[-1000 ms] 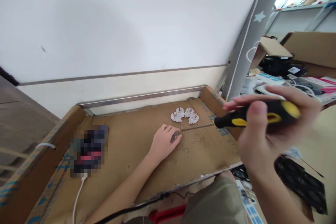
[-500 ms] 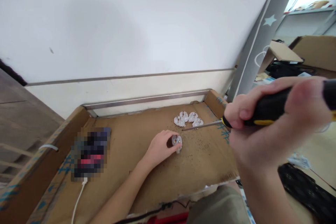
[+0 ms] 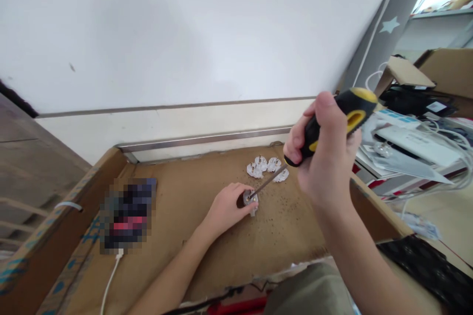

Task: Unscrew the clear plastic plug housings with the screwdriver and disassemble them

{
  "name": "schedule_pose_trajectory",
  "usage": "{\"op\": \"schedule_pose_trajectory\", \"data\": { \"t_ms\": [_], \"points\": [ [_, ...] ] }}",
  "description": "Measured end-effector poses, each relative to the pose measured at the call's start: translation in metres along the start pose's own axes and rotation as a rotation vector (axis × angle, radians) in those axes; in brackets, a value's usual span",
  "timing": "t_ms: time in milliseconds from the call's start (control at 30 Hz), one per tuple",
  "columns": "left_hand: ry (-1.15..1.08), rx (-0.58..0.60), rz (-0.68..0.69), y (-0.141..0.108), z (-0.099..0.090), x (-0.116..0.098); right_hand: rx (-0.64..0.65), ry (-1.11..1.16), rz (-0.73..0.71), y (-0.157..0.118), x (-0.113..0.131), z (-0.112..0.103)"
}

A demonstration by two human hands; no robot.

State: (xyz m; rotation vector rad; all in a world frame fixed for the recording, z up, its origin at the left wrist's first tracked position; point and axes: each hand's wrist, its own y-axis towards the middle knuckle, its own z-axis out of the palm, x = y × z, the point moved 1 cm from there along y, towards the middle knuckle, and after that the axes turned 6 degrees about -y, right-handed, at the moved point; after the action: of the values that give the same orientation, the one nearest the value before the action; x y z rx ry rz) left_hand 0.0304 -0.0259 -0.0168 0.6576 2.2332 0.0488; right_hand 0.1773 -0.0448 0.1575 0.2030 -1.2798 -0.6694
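My left hand pinches a small clear plastic plug with metal parts against the cardboard, thumb on its near side. Wrapped around the black and yellow handle of a screwdriver is my right hand. The screwdriver's thin shaft slants down to the left, and its tip meets the top of the plug in my left hand. Just beyond lie several similar clear plugs in a loose cluster, metal pins upward. The shaft crosses in front of part of the cluster.
A shallow cardboard tray with raised sides forms the work surface, dotted with dark specks. On its left lies a blurred-out device with a white cable. A white wall panel rises behind. Papers and cables clutter the right.
My right hand has moved left and away from the camera with the screwdriver, bringing its tip down onto the plug. My left hand keeps its hold in nearly the same spot.
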Motion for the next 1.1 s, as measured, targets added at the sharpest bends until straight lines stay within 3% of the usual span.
{"op": "schedule_pose_trajectory", "data": {
  "t_ms": [167,233,367,467,533,700,933,1100],
  "points": [
    [-0.023,0.016,0.017,0.0,0.002,0.001,-0.13,-0.083,-0.144,0.001,-0.005,0.014],
    [-0.024,0.02,0.015,0.0,0.003,0.001,-0.112,-0.104,-0.191,0.001,-0.007,0.017],
    [-0.029,0.021,0.005,-0.001,0.004,0.001,0.071,-0.196,-0.264,0.011,-0.002,0.013],
    [-0.028,0.019,-0.016,-0.001,0.005,0.003,0.348,-0.571,-0.371,0.028,0.017,0.007],
    [-0.025,0.016,-0.028,-0.001,0.006,0.003,0.509,-0.805,-0.362,0.038,0.035,0.006],
    [-0.021,0.007,0.008,-0.002,0.005,0.0,0.651,-0.907,-0.285,0.051,0.071,0.018],
    [-0.005,-0.005,0.013,-0.005,0.005,-0.004,0.688,-0.928,-0.331,0.065,0.07,0.028],
    [-0.035,-0.029,-0.016,-0.006,0.009,-0.001,1.002,-1.414,-0.385,0.073,0.076,0.021]
  ]
}}
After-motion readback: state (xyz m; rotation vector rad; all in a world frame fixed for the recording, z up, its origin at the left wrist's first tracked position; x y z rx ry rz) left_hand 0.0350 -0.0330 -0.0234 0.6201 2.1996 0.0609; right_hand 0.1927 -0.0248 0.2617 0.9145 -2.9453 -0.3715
